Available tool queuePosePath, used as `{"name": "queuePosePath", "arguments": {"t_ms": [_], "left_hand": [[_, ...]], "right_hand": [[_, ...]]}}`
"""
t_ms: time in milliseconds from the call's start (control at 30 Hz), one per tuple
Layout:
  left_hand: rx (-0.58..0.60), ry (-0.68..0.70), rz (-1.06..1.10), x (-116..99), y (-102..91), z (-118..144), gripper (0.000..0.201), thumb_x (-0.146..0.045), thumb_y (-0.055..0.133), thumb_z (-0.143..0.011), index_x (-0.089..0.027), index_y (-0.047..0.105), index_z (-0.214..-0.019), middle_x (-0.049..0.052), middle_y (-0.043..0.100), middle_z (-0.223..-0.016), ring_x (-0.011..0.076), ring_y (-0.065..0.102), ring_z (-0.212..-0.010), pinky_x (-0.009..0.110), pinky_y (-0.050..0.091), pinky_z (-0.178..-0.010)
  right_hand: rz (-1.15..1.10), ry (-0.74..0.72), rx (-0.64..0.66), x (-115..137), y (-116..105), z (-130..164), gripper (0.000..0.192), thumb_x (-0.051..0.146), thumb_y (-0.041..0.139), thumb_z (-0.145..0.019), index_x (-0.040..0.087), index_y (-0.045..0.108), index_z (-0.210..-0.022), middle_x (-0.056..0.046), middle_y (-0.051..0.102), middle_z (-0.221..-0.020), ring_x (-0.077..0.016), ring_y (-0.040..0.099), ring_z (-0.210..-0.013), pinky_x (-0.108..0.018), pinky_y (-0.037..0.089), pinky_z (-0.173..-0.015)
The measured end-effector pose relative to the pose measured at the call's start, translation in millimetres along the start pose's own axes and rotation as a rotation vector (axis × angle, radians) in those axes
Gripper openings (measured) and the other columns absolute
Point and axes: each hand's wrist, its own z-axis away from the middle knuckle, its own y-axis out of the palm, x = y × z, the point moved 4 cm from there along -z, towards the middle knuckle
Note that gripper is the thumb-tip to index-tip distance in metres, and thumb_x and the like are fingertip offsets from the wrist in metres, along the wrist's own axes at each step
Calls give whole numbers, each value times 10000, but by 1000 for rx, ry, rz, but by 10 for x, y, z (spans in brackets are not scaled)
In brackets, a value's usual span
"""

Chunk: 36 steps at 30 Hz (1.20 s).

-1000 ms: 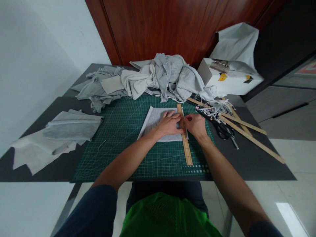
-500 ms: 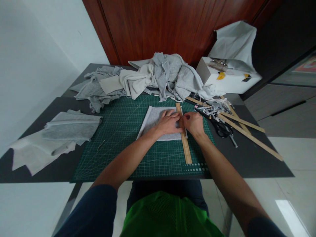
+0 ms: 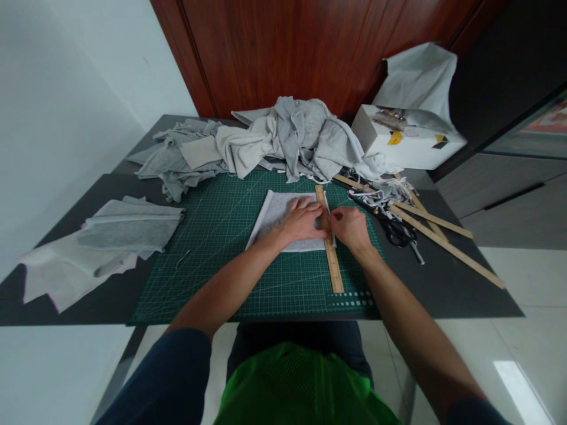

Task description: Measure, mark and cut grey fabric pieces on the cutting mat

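Note:
A grey piece of fabric lies on the green cutting mat, with a wooden ruler across its right end. My left hand presses flat on both, fingers stretched out and spread. Just right of the ruler, at the fabric's narrow right edge, is my right hand. Its fingers are curled in a pinch, and what they hold, if anything, is hidden. The ruler's near end reaches past the fabric toward me.
Crumpled grey and cream fabric is heaped along the back. More fabric pieces lie at left. On the right are black scissors, wooden strips and a white box. A small thin tool rests on the mat.
My right hand has shifted slightly toward me along the fabric's right edge, still pinched. My left hand and the ruler stay in place.

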Motion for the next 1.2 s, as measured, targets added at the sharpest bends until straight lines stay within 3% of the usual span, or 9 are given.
{"name": "queuePosePath", "arguments": {"t_ms": [233, 833, 1200], "left_hand": [[-4, -2, -4, 8, 6, -6, 637, -627, 677, -889, -271, 639, -1416, 58, 554, -1606, 361, 334, -1568, 571, 199, -1290], [15, -14, -14, 19, 20, -7, 728, -635, 658, -900, -285, 564, -1532, 54, 500, -1657, 369, 314, -1575, 588, 148, -1303], [20, -16, -1, 13, 14, -7, 729, -615, 666, -894, -268, 567, -1527, 50, 480, -1673, 372, 298, -1584, 598, 153, -1303]], "right_hand": [[-15, 0, -15, -12, -29, 77, 234, 175, 609, -916, 154, 841, -939, -127, 821, -939, -267, 733, -903, -336, 514, -828], [5, -18, 64, -4, -111, 329, 208, 214, 636, -922, 174, 837, -886, -116, 816, -881, -252, 735, -836, -317, 513, -790], [-22, -78, -2, -27, -118, 513, 205, 178, 619, -909, 177, 820, -869, -108, 807, -880, -257, 707, -881, -321, 513, -833]]}}
